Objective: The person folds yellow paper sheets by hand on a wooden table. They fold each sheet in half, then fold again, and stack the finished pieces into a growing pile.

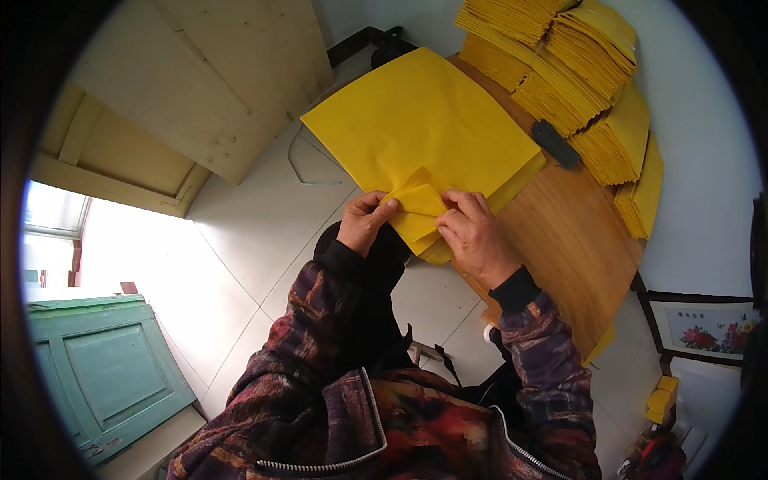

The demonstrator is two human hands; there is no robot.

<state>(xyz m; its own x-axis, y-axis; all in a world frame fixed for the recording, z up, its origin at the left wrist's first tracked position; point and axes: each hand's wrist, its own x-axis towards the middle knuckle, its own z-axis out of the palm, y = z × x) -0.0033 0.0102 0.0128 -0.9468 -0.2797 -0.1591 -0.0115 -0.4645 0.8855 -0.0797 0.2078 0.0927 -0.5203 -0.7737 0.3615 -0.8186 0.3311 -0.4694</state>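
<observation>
- Head view: holding yellow sheet (424, 120) in both hands, near edge folded up into a small flap (418, 200).
- Pinching left side of flap with left hand (366, 222), thumb on top, fingers curled, narrow.
- Pinching right side of flap with right hand (478, 236), thumb and fingertips close together, narrow.
- Lying at left part of table (576, 240), sheet tilted in view, with left corner out over tiled floor (248, 240); more yellow showing beneath right edge.
- Piled at far right of table, against wall: yellow stacks (560, 72), several layers high.
- Set just beside stacks, near sheet's right corner: dark grey brush (556, 144), or similar; cannot tell exactly.
- Leaning at upper left: wooden panels (208, 64).
- Placed at lower left: green panel (112, 376).
- Seen at right, below table edge: framed flower picture (712, 328), with small yellow bundle (661, 398) lower down.
</observation>
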